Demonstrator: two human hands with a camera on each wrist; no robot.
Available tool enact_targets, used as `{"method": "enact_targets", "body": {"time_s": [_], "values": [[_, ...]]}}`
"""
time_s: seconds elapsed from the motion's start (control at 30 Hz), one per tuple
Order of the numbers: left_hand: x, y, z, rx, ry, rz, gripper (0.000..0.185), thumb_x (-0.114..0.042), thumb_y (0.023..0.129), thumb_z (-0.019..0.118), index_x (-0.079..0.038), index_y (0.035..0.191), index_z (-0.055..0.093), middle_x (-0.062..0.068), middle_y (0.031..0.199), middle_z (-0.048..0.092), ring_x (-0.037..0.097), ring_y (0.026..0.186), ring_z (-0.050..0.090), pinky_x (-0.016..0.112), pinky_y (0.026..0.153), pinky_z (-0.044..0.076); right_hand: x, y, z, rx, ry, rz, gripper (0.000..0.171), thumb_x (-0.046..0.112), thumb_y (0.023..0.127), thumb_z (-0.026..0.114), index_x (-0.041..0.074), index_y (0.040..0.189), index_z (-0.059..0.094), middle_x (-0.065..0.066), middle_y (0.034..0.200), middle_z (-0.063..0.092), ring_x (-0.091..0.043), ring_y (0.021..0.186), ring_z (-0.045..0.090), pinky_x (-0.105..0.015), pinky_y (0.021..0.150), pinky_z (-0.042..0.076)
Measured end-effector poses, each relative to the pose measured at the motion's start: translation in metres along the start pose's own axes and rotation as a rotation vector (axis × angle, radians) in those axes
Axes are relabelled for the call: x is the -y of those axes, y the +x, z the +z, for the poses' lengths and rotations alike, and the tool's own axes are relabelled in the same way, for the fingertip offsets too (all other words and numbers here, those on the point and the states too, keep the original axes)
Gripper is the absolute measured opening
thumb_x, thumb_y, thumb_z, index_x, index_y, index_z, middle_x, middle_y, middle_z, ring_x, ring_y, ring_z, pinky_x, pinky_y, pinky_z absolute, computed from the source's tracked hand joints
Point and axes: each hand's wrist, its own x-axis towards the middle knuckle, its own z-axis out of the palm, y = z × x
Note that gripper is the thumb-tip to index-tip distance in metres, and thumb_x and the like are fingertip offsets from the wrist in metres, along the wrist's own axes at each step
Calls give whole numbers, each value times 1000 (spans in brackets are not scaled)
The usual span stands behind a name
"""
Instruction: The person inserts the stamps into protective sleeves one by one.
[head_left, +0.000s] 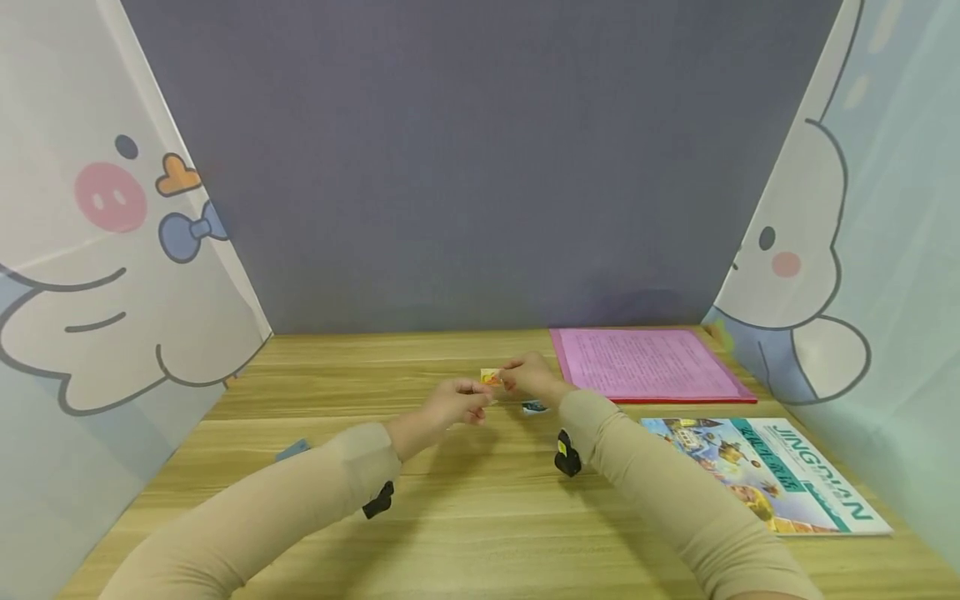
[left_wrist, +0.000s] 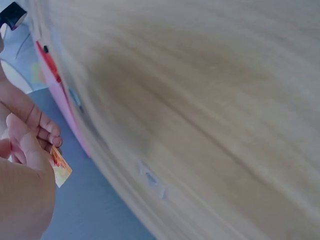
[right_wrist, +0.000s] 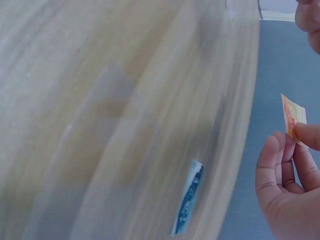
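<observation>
My right hand [head_left: 531, 377] pinches a small orange-and-yellow postage stamp [right_wrist: 295, 116] between thumb and fingers; its toothed edge shows in the right wrist view. My left hand [head_left: 456, 402] is close to its left, fingers curled and fingertips drawn together. The stamp is also near the left hand in the left wrist view; I cannot tell whether the left fingers hold anything thin. A second stamp, dark blue with a pale border [right_wrist: 188, 197], lies on the table below the right hand.
A pink printed sheet [head_left: 637, 362] with a red edge lies at the back right. Nearer is a colourful book [head_left: 772, 475]. A blue-grey flat piece [head_left: 292, 450] lies left, partly behind the left sleeve. In the left wrist view, a small pale piece [left_wrist: 151, 179] lies on the wooden table [head_left: 480, 533].
</observation>
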Motion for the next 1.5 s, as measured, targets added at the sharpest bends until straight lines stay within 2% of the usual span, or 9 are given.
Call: {"method": "enact_targets", "body": {"time_s": [0.13,0.23,0.4,0.63,0.8,0.93,1.07,1.17,1.5], "values": [[-8,1,-3,-36,-14,40,23,-11,95,63,7,110,63,9,96,63,11,70,58,23,69,59,6,-1,-5,-13,92,17,23,10,91,64,-4,109,68,-8,87,69,-13,74,61,-37,83,59],[-11,1,-6,-56,-43,76,21,-11,94,64,7,103,63,5,89,61,11,70,57,22,69,58,9,0,-10,-1,170,30,24,11,92,64,-5,110,66,-4,85,67,-13,75,61,-37,85,58],[-15,1,-8,-102,-78,117,18,-11,93,66,6,90,61,1,75,58,11,64,58,27,67,60,12,-1,-22,53,254,24,28,11,95,62,-8,115,61,-6,93,66,-19,83,63,-36,90,57],[-23,-1,-10,-162,-57,140,23,-14,93,66,7,103,67,2,77,58,11,59,56,23,60,58,20,-8,-35,31,270,12,29,12,95,63,-8,115,62,-8,97,67,-11,74,63,-40,93,56],[-28,0,-12,-176,-45,154,21,-15,93,67,6,94,67,2,75,59,12,60,57,24,60,58,28,-16,-39,21,287,6,28,13,94,65,-7,112,63,-6,94,67,-18,81,66,-45,97,53],[-33,1,-14,-186,-38,158,22,-17,93,67,4,84,65,2,70,59,13,61,58,28,61,60,34,-24,-40,12,302,-11,29,14,94,65,-8,113,62,-8,94,67,-19,83,65,-40,93,56],[-37,0,-15,-189,-35,148,22,-17,93,67,2,83,66,3,68,60,13,60,59,34,66,62,39,-31,-39,-5,309,-24,31,18,94,65,-6,113,62,-10,97,67,-16,82,64,-31,85,58],[-40,-1,-15,-194,-46,145,22,-17,93,67,2,82,67,5,69,61,12,59,59,35,65,62,42,-35,-39,-12,315,-34,31,20,95,65,-5,113,63,-7,96,67,-15,83,64,-27,81,58],[-46,-1,-17,-206,-44,142,23,-16,93,67,7,90,67,9,71,62,11,57,60,24,56,58,46,-41,-42,-25,326,-53,31,21,95,65,-4,112,64,-10,98,69,-18,85,66,-31,84,58]]}}
